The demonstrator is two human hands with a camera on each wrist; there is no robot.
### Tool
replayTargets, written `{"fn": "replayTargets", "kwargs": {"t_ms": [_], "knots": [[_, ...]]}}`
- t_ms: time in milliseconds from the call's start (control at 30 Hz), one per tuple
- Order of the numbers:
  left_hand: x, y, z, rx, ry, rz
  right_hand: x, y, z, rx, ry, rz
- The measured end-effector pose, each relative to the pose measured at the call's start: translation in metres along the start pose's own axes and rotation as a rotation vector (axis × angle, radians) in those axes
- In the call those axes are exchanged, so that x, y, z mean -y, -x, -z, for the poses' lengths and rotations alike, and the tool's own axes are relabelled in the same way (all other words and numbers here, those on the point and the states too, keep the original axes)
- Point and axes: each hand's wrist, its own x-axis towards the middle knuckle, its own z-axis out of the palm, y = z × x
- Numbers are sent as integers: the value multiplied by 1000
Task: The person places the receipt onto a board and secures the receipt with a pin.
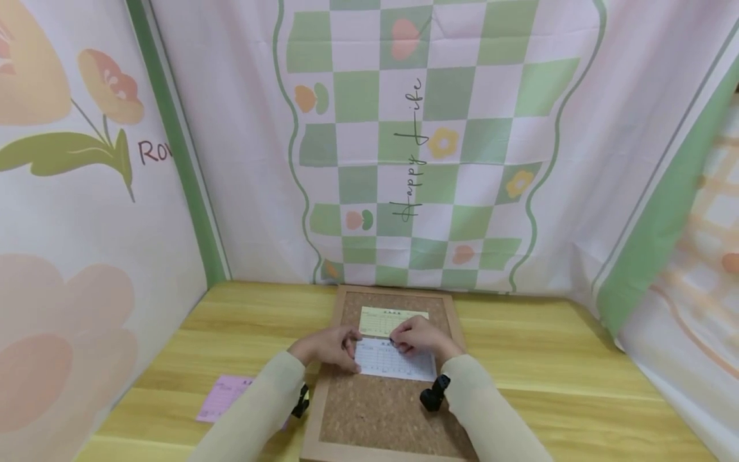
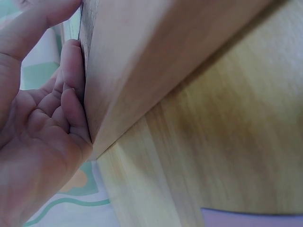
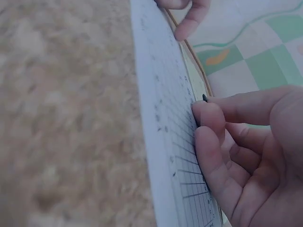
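A white printed slip (image 1: 392, 366) lies on a wood-framed cork board (image 1: 369, 414), just below a pale yellow slip (image 1: 374, 322). My left hand (image 1: 331, 346) rests at the white slip's left edge, thumb by the lower corner and a finger by the upper one. In the left wrist view, its other fingers (image 2: 73, 71) lie loosely bent against the board's frame (image 2: 128, 61). At the white slip's top edge my right hand (image 1: 420, 335) pinches a small dark push pin (image 3: 205, 98), mostly hidden by the fingertips.
On the wooden table (image 1: 548, 372), a pink printed slip (image 1: 222, 396) lies left of the board, partly under my left sleeve. A bit of yellow paper shows by the left wrist camera (image 1: 301, 403). A checkered curtain (image 1: 404, 141) hangs behind the board.
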Motion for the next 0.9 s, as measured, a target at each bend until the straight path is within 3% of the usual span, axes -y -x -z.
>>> {"fn": "replayTargets", "kwargs": {"t_ms": [200, 900], "knots": [[-1, 1, 0, -4, 3, 2, -1, -2, -1, 7, -39, -22], [-2, 2, 1, 0, -11, -11, 0, -2, -7, -14, -11, -27]]}}
